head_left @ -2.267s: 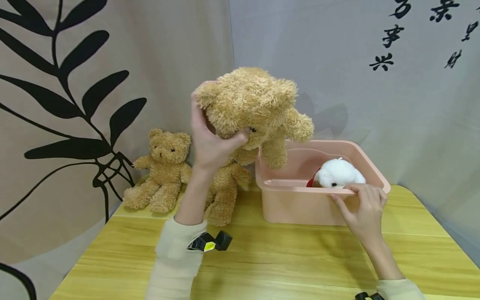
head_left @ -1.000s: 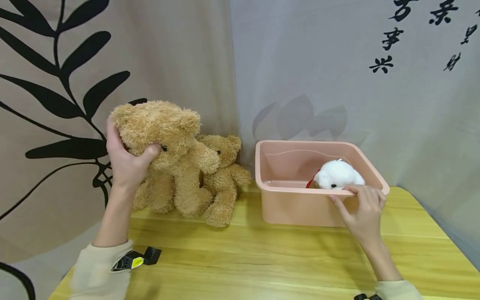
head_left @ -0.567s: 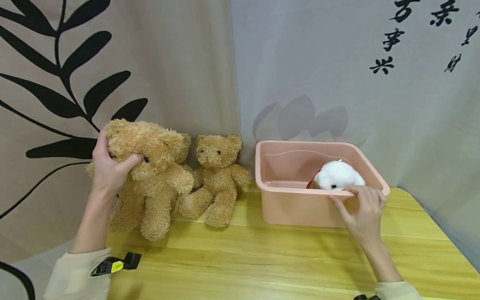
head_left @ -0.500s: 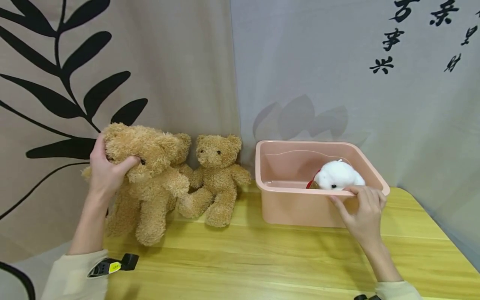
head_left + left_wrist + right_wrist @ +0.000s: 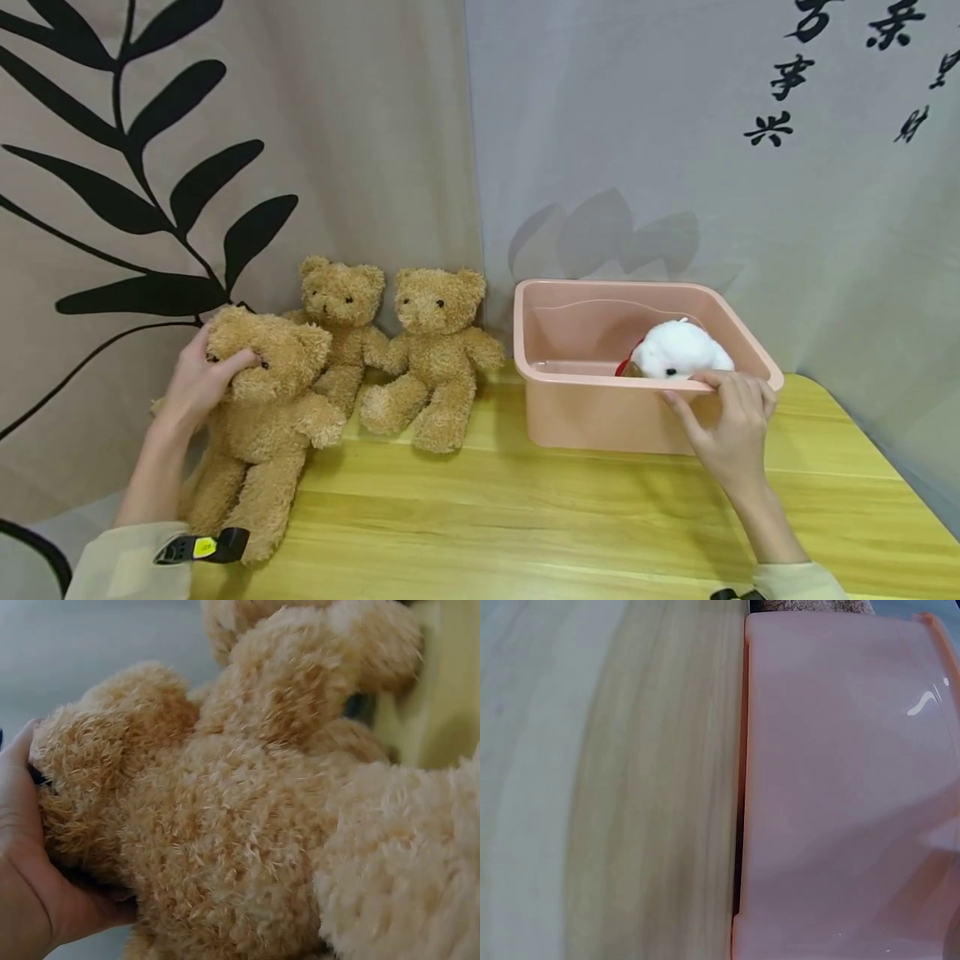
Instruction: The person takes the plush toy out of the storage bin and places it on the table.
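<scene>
My left hand (image 5: 197, 379) grips a light-brown teddy bear (image 5: 258, 433) by the side of its head, thumb across its face near one eye. The bear is upright at the left of the table, legs toward me. In the left wrist view the hand (image 5: 30, 877) is at the head end of the teddy bear (image 5: 225, 832), whose shaggy body fills most of the picture. My right hand (image 5: 731, 425) pinches the front rim of a pink plastic bin (image 5: 585, 412), thumb outside. A white plush toy (image 5: 678, 348) with a red part lies inside the bin, partly hidden by its front wall.
Two more teddy bears sit side by side at the back, one bear (image 5: 347, 300) partly behind the held one, the other bear (image 5: 438, 367) left of the bin. The wooden table (image 5: 525, 517) meets a curtain (image 5: 375, 125) behind.
My left hand has carried the teddy bear from above the table beside the bin leftward, then down and toward me. The right hand has stayed on the bin's rim.
</scene>
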The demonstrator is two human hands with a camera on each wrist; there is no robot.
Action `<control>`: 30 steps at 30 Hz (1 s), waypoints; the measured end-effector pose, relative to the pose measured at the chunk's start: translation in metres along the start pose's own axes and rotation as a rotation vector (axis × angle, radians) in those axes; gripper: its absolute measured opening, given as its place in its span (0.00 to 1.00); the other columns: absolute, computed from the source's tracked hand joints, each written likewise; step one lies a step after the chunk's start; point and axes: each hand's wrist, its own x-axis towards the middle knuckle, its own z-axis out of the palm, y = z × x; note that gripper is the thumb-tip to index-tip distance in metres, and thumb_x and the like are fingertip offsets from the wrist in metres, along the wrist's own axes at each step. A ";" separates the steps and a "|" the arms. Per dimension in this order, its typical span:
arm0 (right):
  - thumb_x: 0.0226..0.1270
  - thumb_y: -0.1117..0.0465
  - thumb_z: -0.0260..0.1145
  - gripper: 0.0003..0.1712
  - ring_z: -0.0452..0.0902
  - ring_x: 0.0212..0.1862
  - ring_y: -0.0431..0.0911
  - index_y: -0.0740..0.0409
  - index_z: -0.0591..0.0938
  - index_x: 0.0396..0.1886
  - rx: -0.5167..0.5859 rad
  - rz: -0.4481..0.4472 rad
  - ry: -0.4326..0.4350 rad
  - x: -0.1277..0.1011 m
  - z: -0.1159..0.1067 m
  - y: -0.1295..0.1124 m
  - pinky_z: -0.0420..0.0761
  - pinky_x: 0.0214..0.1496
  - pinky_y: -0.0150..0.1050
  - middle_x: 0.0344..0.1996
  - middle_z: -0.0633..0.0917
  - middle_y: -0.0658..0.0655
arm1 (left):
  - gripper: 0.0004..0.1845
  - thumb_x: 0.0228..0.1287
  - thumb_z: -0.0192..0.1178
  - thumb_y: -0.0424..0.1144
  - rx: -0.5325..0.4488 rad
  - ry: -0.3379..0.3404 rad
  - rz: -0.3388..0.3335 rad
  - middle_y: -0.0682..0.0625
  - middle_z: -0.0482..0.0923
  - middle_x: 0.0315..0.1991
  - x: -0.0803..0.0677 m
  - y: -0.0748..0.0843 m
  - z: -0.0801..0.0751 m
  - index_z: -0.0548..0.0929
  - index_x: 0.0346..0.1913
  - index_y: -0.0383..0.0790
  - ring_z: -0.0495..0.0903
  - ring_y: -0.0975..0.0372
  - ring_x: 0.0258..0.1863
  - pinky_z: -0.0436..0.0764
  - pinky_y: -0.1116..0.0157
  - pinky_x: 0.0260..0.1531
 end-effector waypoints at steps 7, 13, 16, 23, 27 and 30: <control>0.63 0.32 0.67 0.39 0.70 0.38 0.60 0.70 0.81 0.36 -0.001 -0.005 0.007 0.000 0.001 -0.001 0.50 0.60 0.42 0.31 0.82 0.64 | 0.49 0.77 0.47 0.56 0.048 -0.240 -0.082 0.24 0.26 0.76 -0.004 -0.019 0.000 0.28 0.79 0.35 0.35 0.25 0.72 0.49 0.24 0.60; 0.63 0.32 0.67 0.40 0.70 0.37 0.60 0.70 0.81 0.35 -0.004 -0.003 0.014 0.000 0.000 -0.001 0.50 0.59 0.42 0.31 0.81 0.65 | 0.50 0.75 0.51 0.60 0.149 -0.218 -0.033 0.27 0.30 0.78 -0.005 -0.007 0.005 0.30 0.81 0.47 0.42 0.23 0.70 0.53 0.21 0.54; 0.63 0.32 0.67 0.40 0.70 0.37 0.60 0.70 0.81 0.36 -0.003 -0.003 0.009 0.000 0.000 -0.001 0.50 0.60 0.42 0.31 0.81 0.64 | 0.49 0.72 0.55 0.60 0.245 -0.183 0.017 0.25 0.36 0.77 -0.007 -0.001 0.010 0.37 0.83 0.50 0.45 0.23 0.69 0.56 0.21 0.51; 0.63 0.32 0.67 0.40 0.70 0.37 0.60 0.70 0.81 0.36 -0.003 0.001 0.015 -0.001 0.000 0.000 0.50 0.60 0.41 0.31 0.81 0.65 | 0.58 0.58 0.69 0.63 0.442 -0.199 0.031 0.16 0.41 0.70 -0.009 0.009 0.018 0.48 0.81 0.44 0.53 0.18 0.61 0.65 0.22 0.43; 0.63 0.31 0.67 0.40 0.70 0.37 0.60 0.70 0.81 0.36 -0.003 0.001 0.008 0.000 0.001 0.000 0.50 0.60 0.41 0.31 0.81 0.64 | 0.55 0.57 0.72 0.57 0.446 -0.166 0.018 0.14 0.45 0.68 -0.009 0.005 0.011 0.52 0.79 0.42 0.52 0.16 0.60 0.65 0.21 0.41; 0.63 0.31 0.67 0.40 0.70 0.37 0.60 0.70 0.81 0.35 -0.003 -0.003 0.006 0.001 0.001 0.000 0.49 0.59 0.42 0.31 0.81 0.64 | 0.54 0.57 0.72 0.56 0.456 -0.141 0.011 0.14 0.48 0.68 -0.011 0.000 0.004 0.53 0.79 0.42 0.52 0.17 0.61 0.64 0.21 0.42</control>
